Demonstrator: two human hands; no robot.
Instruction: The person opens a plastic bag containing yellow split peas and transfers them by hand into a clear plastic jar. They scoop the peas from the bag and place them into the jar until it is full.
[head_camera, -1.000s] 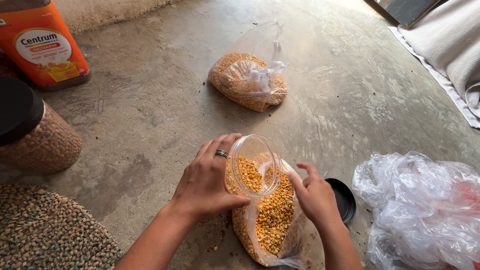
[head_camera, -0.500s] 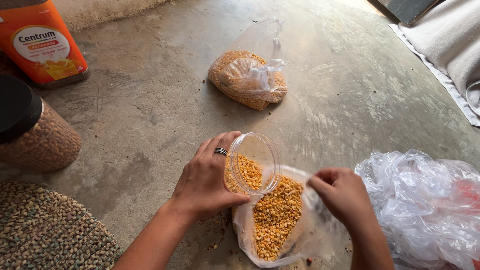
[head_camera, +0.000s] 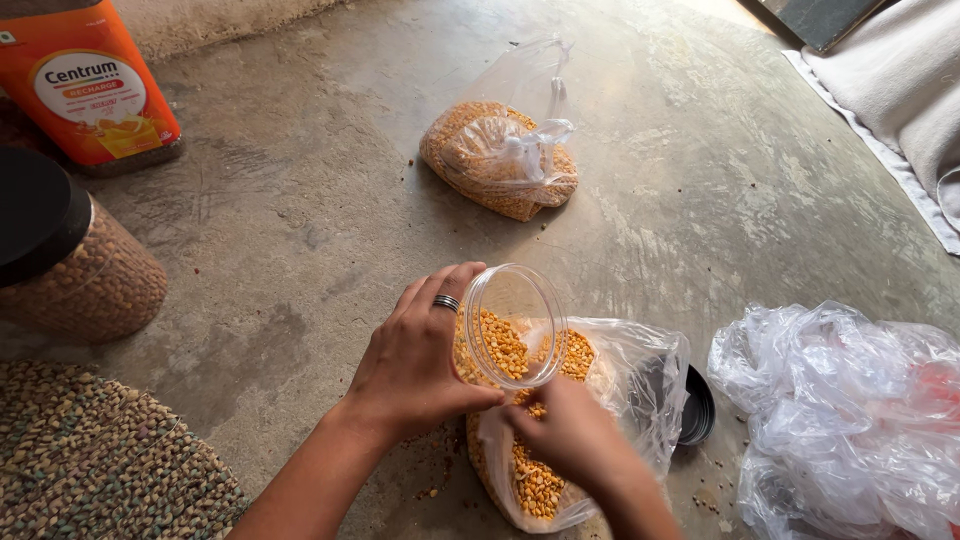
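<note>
Two bags (head_camera: 600, 400) (head_camera: 500, 160), three jars (head_camera: 505, 330) (head_camera: 70, 260) (head_camera: 90, 85).

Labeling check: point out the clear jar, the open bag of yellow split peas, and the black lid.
clear jar (head_camera: 512, 322), head view, on its round open rim.
open bag of yellow split peas (head_camera: 640, 365), head view, on its clear plastic side.
black lid (head_camera: 698, 408), head view, on its exposed right edge.

Bright daylight is falling evenly across the concrete floor (head_camera: 300, 230), washing out to glare at the top edge. Shadows are lying soft and short beneath the left hand (head_camera: 415, 360). The clear plastic bag (head_camera: 620, 400) is catching small highlights. Everything is staying sharp, with no blur.
</note>
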